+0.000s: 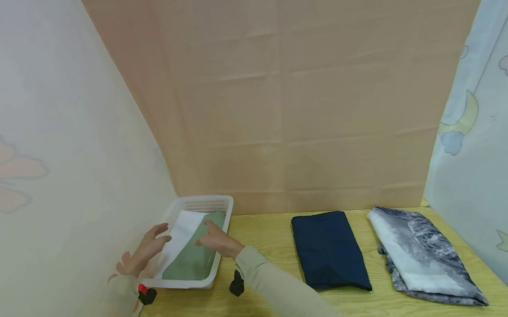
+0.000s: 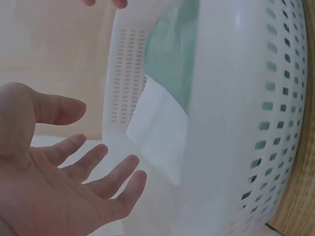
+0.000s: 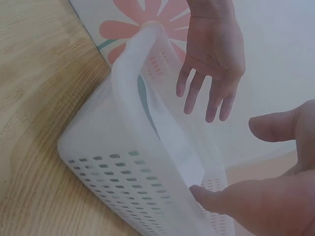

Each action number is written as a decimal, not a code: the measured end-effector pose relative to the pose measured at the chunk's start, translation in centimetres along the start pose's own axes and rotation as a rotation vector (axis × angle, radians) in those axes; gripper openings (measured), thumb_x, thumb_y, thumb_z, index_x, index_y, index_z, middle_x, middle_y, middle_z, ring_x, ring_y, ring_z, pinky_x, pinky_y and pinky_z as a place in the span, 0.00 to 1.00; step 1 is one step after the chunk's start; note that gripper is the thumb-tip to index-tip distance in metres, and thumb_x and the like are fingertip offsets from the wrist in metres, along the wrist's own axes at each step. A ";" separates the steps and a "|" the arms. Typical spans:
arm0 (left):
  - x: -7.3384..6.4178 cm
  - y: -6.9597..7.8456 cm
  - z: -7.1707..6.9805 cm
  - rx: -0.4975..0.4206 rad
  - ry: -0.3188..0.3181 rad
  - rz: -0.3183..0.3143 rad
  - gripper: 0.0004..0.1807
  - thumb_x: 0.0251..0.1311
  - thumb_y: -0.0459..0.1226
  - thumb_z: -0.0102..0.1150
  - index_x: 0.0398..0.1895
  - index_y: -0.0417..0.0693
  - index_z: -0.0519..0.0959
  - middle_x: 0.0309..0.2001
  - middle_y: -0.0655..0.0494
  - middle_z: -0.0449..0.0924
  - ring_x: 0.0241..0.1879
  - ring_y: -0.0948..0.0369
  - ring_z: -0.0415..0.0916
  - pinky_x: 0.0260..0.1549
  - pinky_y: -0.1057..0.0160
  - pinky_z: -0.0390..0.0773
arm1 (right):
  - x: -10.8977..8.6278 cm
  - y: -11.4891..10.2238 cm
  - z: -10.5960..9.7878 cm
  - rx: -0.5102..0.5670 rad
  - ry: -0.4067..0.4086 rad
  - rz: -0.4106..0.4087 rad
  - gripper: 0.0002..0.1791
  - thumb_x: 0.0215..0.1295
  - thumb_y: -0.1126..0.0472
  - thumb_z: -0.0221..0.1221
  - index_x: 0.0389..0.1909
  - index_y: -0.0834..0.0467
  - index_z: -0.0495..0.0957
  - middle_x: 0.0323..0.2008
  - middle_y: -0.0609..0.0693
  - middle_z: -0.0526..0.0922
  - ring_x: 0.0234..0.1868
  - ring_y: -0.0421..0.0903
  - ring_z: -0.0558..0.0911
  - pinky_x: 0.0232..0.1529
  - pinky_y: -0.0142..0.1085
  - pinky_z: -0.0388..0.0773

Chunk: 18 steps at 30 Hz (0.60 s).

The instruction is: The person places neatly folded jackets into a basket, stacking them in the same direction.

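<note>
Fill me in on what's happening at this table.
A person's left hand and right hand are over a white, perforated plastic basket, fingers apart and gripping nothing. White and sage-green fabric lies inside it. To the right, on the light wooden table, lie a folded navy-blue cloth and a folded grey-and-white patterned cloth, with neither hand on them.

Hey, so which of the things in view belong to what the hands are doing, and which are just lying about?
Seemingly part of the job, by where the hands are:
left hand
right hand
white basket
green-and-white fabric in it

Apparently just lying about, untouched:
navy folded cloth
gray-and-white patterned cloth
</note>
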<state>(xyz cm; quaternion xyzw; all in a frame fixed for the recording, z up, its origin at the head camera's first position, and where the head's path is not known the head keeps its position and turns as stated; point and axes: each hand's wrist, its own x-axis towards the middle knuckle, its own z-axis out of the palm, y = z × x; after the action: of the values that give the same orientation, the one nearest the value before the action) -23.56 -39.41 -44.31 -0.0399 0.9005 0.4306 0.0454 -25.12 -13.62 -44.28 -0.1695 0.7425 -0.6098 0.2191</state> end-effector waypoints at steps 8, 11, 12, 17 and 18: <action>-0.5 1.5 0.6 0.055 0.018 0.005 0.36 0.82 0.42 0.49 0.83 0.32 0.53 0.81 0.28 0.53 0.81 0.31 0.47 0.75 0.28 0.58 | -0.9 -0.7 -1.8 -0.046 0.021 -0.041 0.44 0.70 0.59 0.66 0.83 0.59 0.57 0.79 0.62 0.65 0.78 0.65 0.67 0.73 0.62 0.70; -0.6 2.2 1.0 0.051 0.036 0.009 0.35 0.82 0.42 0.50 0.82 0.34 0.55 0.81 0.29 0.56 0.81 0.32 0.49 0.75 0.30 0.59 | -1.3 -1.0 -2.5 -0.053 0.032 -0.063 0.42 0.71 0.58 0.67 0.81 0.61 0.60 0.75 0.62 0.68 0.74 0.64 0.71 0.70 0.60 0.74; -0.6 2.5 1.2 0.049 0.044 0.017 0.35 0.82 0.42 0.50 0.82 0.33 0.55 0.80 0.29 0.57 0.80 0.31 0.51 0.75 0.30 0.60 | -1.4 -1.1 -2.7 -0.056 0.033 -0.068 0.42 0.71 0.58 0.67 0.81 0.61 0.60 0.74 0.62 0.69 0.74 0.63 0.72 0.69 0.60 0.75; -1.1 3.6 2.4 0.029 0.049 0.066 0.33 0.82 0.42 0.52 0.81 0.34 0.59 0.80 0.30 0.59 0.75 0.31 0.63 0.71 0.32 0.68 | -2.2 -1.3 -3.7 -0.055 0.038 -0.082 0.37 0.73 0.57 0.64 0.79 0.59 0.64 0.72 0.60 0.72 0.71 0.61 0.75 0.66 0.58 0.77; -1.3 3.8 2.7 0.026 0.048 0.077 0.33 0.82 0.42 0.52 0.81 0.34 0.59 0.80 0.30 0.59 0.74 0.31 0.66 0.70 0.33 0.69 | -2.5 -1.2 -3.9 -0.053 0.037 -0.081 0.36 0.74 0.56 0.64 0.78 0.58 0.64 0.71 0.60 0.72 0.70 0.61 0.75 0.66 0.58 0.78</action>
<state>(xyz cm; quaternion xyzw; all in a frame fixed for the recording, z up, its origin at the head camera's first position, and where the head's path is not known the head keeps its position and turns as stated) -22.59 -34.88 -42.94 -0.0151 0.9077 0.4192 0.0079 -25.13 -9.33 -42.15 -0.1940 0.7550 -0.6011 0.1762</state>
